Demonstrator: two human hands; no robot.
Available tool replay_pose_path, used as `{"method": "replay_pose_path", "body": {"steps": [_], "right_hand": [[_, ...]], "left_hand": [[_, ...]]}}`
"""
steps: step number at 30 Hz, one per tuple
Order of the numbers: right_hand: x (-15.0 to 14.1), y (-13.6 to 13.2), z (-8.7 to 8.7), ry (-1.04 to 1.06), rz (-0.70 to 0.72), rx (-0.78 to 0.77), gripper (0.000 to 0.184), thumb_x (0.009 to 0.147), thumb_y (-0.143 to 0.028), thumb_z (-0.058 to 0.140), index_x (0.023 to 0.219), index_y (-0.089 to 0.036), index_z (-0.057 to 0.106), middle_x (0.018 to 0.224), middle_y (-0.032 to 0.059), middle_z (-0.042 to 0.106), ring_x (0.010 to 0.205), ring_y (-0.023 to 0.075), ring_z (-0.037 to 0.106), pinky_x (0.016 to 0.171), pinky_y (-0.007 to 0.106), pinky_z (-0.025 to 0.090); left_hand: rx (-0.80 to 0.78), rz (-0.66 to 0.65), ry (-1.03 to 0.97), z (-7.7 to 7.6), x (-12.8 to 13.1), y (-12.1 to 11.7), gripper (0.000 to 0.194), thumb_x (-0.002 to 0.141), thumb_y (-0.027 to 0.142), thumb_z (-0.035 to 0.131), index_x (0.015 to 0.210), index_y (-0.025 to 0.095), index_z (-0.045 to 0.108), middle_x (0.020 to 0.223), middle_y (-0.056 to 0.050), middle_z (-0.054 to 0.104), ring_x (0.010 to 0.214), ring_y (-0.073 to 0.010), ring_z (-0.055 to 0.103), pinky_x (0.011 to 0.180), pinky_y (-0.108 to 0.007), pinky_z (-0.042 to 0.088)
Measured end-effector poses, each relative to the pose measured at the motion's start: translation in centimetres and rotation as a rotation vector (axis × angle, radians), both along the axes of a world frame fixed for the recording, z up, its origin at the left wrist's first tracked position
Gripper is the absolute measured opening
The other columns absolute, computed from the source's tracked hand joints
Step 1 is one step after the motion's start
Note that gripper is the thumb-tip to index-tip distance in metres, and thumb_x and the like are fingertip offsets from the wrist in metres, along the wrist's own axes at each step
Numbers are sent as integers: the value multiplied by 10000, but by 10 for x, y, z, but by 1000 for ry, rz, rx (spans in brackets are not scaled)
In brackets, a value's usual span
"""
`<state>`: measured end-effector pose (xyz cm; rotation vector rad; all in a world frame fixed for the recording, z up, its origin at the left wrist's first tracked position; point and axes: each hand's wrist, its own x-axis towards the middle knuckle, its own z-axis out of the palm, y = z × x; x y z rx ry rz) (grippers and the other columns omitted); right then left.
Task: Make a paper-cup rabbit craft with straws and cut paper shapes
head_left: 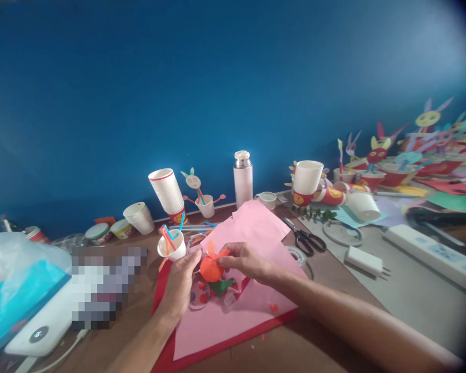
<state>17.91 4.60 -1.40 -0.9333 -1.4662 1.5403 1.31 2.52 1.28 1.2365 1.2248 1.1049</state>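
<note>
One plastic bag [31,280] lies at the table's [267,352] far left as I look on, with a white power bank [25,331] just beside it. Near the blue wall [217,77] come two small tubs [98,234], a short stack of white cups [140,220] and a taller, leaning stack [165,191]. Before that one stands a white cup [176,251] of bent straws [168,236]. The left hand [183,280] is next, thumb and fingertips by the left edge of an orange paper cutout [209,271]; I can't tell whether they grip it. That cutout is over a pink sheet [213,336], between the hands, with green paper [221,287] just below. The right hand [246,260] pinches its right side. Behind stands a pale pink bottle [244,189]. Farther right, scissors [309,242] lie near the sheet, then a white charger [363,262] and a power strip [435,256], with red paper cups [373,181] bearing rabbit-like figures [377,154] crowded behind.
</note>
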Motion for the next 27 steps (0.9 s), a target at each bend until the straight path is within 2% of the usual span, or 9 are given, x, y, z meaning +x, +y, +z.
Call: {"method": "replay_pose_path", "body": {"steps": [2, 4, 8, 12, 17, 19, 22, 25, 27], "right_hand": [[0, 0, 2, 4, -4, -1, 131, 688, -279, 601, 683, -148, 587, 596, -20, 559, 568, 92, 500, 555, 214, 391], [1, -1, 5, -3, -18, -2, 132, 683, -278, 600, 671, -148, 584, 592, -21, 552, 560, 91, 490, 550, 214, 382], [3, -3, 11, -46, -39, 20, 128, 682, -267, 592, 640, -148, 571, 585, -21, 537, 554, 90, 470, 525, 208, 357], [4, -4, 17, -70, -42, 35, 141, 682, -279, 593, 637, -149, 563, 575, -24, 527, 544, 89, 457, 513, 208, 341], [4, -4, 16, -76, -45, 55, 156, 699, -291, 586, 649, -148, 548, 574, -26, 513, 541, 91, 459, 508, 212, 345], [5, -3, 13, -70, -53, 76, 155, 716, -301, 574, 712, -149, 550, 613, -18, 528, 561, 97, 475, 522, 216, 364], [6, -1, 11, -61, -242, 228, 166, 753, -306, 543, 841, -165, 538, 735, 4, 555, 660, 120, 509, 597, 240, 403], [7, -5, 15, -120, -486, 507, 80, 787, -247, 505, 819, -180, 534, 788, 16, 562, 737, 133, 514, 690, 260, 403], [5, -10, 19, -213, -482, 668, 61, 798, -202, 489, 797, -186, 548, 789, 19, 581, 754, 137, 522, 732, 272, 387]], "left_hand": [[-39, -4, -80, -3, -1, 1, 298, 725, 401, 541, 880, 172, 651, 815, -32, 684, 734, -192, 605, 630, -275, 439], [-44, -18, -123, -5, -2, 2, 257, 725, 379, 549, 835, 169, 648, 811, -26, 680, 713, -179, 603, 627, -269, 437], [35, -52, -101, -6, -3, 4, 153, 712, 303, 576, 693, 167, 643, 750, 0, 672, 712, -153, 581, 674, -247, 421], [43, -65, -59, -6, -4, 3, 158, 721, 291, 567, 724, 163, 660, 720, 1, 669, 701, -150, 575, 691, -249, 412], [-37, -150, -48, -6, -4, 1, 204, 719, 321, 566, 787, 157, 665, 631, 7, 640, 576, -136, 552, 561, -244, 410], [-57, -155, -58, -6, -3, 1, 201, 719, 330, 564, 770, 163, 664, 574, 24, 613, 512, -119, 524, 508, -232, 397], [-26, -86, -54, -9, -4, 2, 206, 716, 328, 569, 801, 168, 667, 548, 35, 602, 487, -110, 512, 491, -223, 399], [10, -30, -28, -11, -5, 4, 239, 713, 329, 574, 871, 174, 663, 565, 33, 617, 480, -114, 521, 494, -228, 416], [17, -24, -16, -11, -5, 5, 255, 712, 330, 575, 897, 176, 659, 574, 31, 620, 481, -119, 531, 495, -236, 432]]}}
